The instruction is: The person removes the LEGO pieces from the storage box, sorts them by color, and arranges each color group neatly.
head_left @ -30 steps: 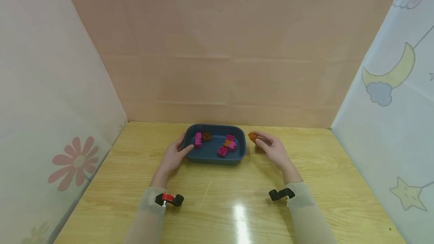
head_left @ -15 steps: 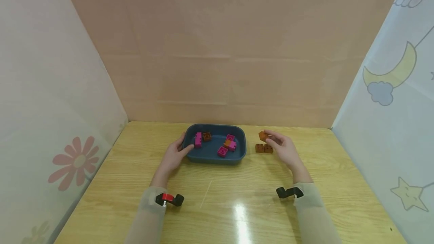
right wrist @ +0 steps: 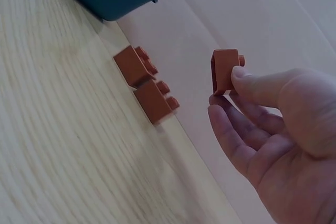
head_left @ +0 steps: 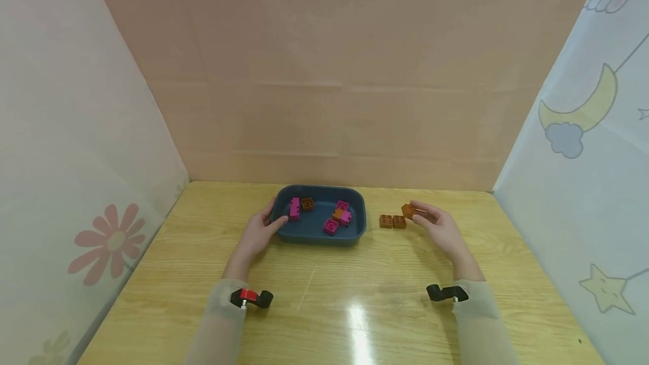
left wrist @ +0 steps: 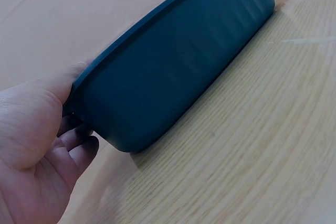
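From above, the tray is open, but the left hand blocks its left end. Between tray and two bricks runs a narrow free strip of table; to their right, the right hand with its held brick obstructs the way.

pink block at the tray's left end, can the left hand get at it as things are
Probably yes: the left hand grips the tray close to the pink block, with nothing seen between them, though it may have to let go first.
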